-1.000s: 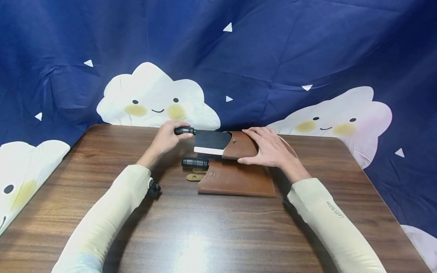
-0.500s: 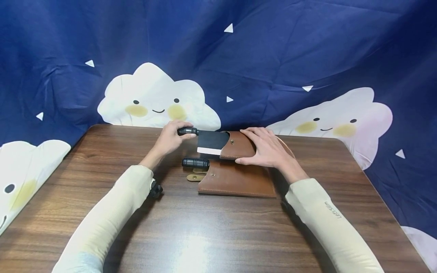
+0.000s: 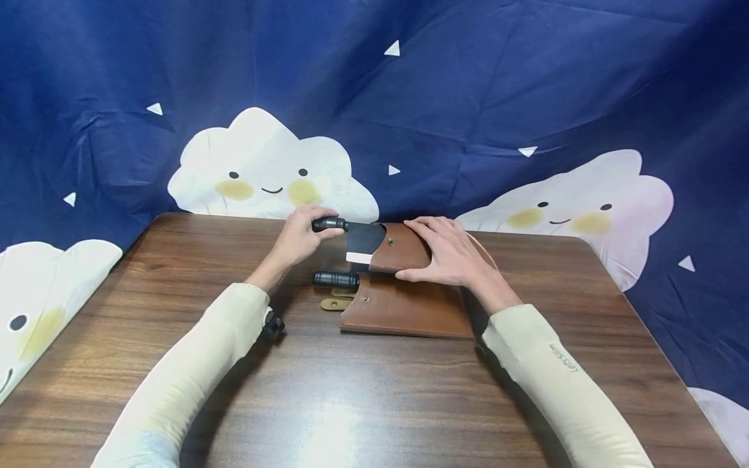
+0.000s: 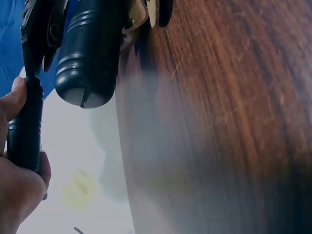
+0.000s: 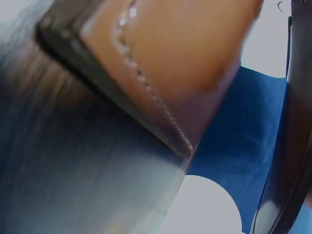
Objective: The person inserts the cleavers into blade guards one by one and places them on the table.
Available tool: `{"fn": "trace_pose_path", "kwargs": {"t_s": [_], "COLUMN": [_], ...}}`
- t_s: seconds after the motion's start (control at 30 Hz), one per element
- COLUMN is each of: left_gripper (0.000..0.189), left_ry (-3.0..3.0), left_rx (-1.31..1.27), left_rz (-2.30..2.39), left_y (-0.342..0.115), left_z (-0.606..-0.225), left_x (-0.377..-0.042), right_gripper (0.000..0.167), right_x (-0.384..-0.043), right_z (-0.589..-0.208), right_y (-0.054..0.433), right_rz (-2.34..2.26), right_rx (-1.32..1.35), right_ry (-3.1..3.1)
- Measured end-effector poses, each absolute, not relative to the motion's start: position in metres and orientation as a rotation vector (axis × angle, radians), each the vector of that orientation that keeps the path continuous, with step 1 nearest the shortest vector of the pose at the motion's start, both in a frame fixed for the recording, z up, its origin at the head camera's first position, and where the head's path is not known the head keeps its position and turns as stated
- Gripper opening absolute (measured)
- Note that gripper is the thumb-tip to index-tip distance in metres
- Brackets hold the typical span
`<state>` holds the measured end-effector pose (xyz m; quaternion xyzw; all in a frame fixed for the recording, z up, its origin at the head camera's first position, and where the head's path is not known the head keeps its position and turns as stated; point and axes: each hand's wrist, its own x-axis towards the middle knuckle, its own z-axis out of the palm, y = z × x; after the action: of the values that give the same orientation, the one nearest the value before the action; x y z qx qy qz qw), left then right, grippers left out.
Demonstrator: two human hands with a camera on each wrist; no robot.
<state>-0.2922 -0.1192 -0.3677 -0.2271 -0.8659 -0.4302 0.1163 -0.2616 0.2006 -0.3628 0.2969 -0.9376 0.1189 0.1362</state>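
My left hand (image 3: 298, 240) holds the black handle (image 4: 24, 126) of a cleaver with a dark, light-edged blade (image 3: 364, 239). Most of that blade is hidden inside a brown leather sheath (image 3: 398, 250), which my right hand (image 3: 450, 250) grips across its width, thumb on the near edge and fingers over the far one. Just in front lies a second, similar brown sheath (image 3: 409, 312) with a black handle (image 3: 335, 279) sticking out of its left end. In the right wrist view, the stitched corner of this second sheath (image 5: 170, 53) shows up close.
A tan snap strap (image 3: 335, 304) pokes out beside the second handle. Everything rests on a dark wood-grain table (image 3: 292, 403). Behind its far edge hangs a blue curtain (image 3: 445, 84) with printed clouds.
The cleaver has slid rightward, deeper into the held sheath, so less blade shows. My right hand and that sheath have shifted slightly left. The second sheath has stayed put.
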Motion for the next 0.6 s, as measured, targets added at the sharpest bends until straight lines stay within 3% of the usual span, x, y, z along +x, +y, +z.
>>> {"fn": "trace_pose_path", "kwargs": {"t_s": [0.6], "left_gripper": [0.037], "left_ry": [-2.486], "left_rx": [-0.699], "left_rz": [-1.234], "left_y": [-0.108], "left_z": [-0.37], "left_x": [-0.29], "right_gripper": [0.105], "right_x": [-0.259], "right_z": [-0.362], "right_y": [0.193], "right_rz": [0.339], "right_rx": [0.896], "right_ry": [-2.689]}}
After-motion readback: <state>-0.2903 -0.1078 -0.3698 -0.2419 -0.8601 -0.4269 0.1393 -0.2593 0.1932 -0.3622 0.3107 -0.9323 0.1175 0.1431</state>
